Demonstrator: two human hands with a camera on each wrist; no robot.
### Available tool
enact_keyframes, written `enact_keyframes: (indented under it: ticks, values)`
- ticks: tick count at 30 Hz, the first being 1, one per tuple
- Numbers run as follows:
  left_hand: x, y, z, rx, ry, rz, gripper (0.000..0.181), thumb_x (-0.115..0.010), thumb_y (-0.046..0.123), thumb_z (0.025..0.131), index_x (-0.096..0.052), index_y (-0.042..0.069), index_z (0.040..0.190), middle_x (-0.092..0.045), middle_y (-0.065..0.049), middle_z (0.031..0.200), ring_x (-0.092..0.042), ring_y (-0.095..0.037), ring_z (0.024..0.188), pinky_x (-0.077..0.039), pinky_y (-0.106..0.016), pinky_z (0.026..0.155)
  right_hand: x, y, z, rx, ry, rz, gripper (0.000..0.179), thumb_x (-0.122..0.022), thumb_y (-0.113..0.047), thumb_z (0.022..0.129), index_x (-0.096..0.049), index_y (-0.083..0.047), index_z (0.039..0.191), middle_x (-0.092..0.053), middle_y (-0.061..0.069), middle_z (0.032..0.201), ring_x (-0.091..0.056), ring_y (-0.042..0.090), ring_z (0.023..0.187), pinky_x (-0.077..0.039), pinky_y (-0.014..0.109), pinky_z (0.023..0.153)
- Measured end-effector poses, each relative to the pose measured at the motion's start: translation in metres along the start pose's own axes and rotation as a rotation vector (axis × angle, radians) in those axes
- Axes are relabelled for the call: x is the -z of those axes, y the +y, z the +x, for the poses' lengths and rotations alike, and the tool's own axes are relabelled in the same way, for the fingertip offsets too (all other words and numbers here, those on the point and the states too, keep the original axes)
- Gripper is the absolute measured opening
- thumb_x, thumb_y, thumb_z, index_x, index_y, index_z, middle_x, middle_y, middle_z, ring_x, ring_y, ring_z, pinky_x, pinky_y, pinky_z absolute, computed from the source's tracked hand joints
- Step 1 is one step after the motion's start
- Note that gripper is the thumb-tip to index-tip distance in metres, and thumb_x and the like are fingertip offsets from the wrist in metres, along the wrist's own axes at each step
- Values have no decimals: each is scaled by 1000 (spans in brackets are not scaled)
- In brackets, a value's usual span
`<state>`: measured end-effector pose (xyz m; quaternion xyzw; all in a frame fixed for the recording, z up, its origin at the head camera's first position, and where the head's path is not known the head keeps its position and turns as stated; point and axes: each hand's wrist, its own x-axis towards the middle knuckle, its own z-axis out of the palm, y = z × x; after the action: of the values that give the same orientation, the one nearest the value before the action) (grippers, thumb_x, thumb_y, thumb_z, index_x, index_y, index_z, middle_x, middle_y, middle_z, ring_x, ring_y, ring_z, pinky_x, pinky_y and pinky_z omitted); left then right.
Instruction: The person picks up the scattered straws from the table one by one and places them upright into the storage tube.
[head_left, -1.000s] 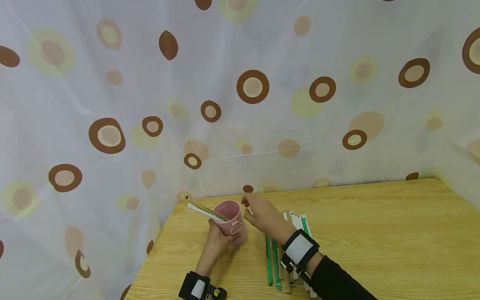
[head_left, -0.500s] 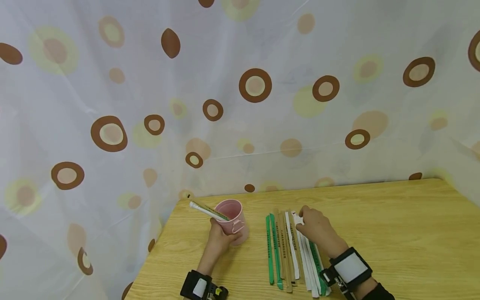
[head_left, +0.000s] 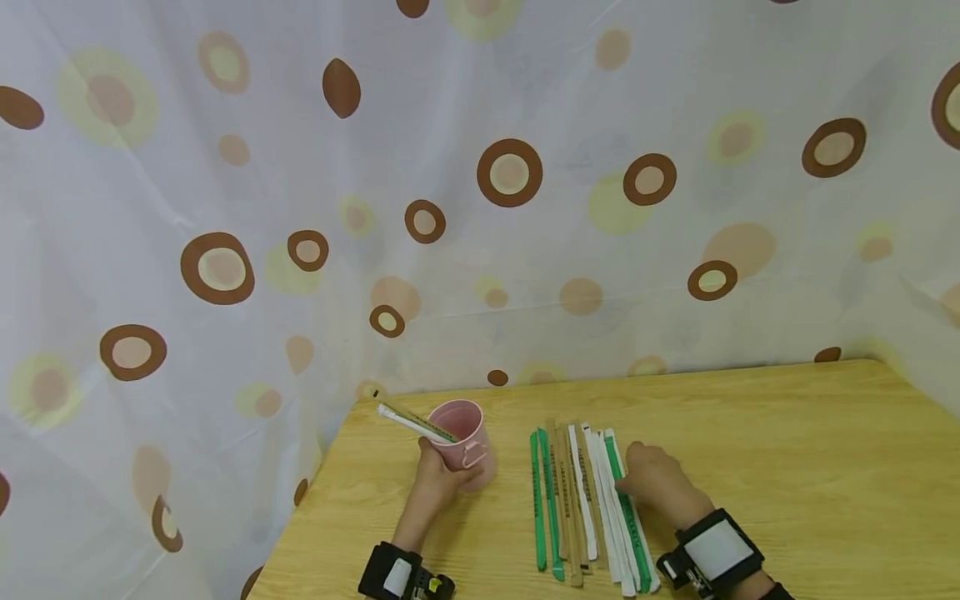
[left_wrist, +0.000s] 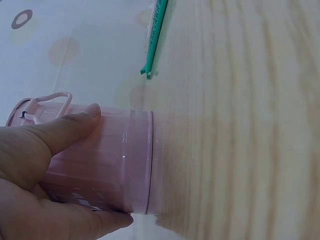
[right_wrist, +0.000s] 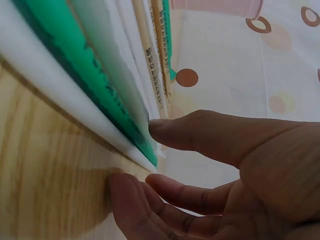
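Note:
My left hand [head_left: 437,483] grips a pink cup [left_wrist: 110,155] with a small wire handle, thumb and fingers on either side of its wall. One brown and one white paper-wrapped straw [head_left: 405,422] lean out of its mouth. On the table, several green, brown and white wrapped straws [head_left: 562,500] lie side by side in a row. At the right edge of that row is my right hand [head_left: 663,482]. In the right wrist view its thumb lies by the outer green straw [right_wrist: 60,50] and white straw [right_wrist: 85,114], with curved fingers apart from the thumb.
The wooden table [head_left: 810,467] extends to the right of the straws. Behind it and at its left hangs a pale curtain [head_left: 450,83] with brown and yellow circles. Each wrist wears a black strap with a camera.
My right hand has moved from beside the cup's mouth rightward, over the straw row, to its right edge. The left hand still holds the cup in place.

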<state>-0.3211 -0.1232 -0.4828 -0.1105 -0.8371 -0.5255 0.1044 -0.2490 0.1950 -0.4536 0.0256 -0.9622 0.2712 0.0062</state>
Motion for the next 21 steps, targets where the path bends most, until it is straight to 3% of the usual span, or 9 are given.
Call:
enact_keyframes:
  ticks: [12,21]
  values:
    - [1,3,-1,14,-3,-27,93,-82,10,65,-19,-3,132,-41,-23,131,-40,-31,124,-32,-44,104,-5,1,0,27,29,-11,14,-62,-6,73,-49,-5,69,-47,4,59,-46,16,46,-37,26,42]
    - [0,5,-3,17,-2,-11,93,-82,10,65,-19,-4,133,-41,-24,130,-40,-32,123,-32,-44,103,-3,-2,-6,-71,4,5,13,-61,-7,74,-49,-6,70,-46,7,63,-46,20,52,-37,28,44]
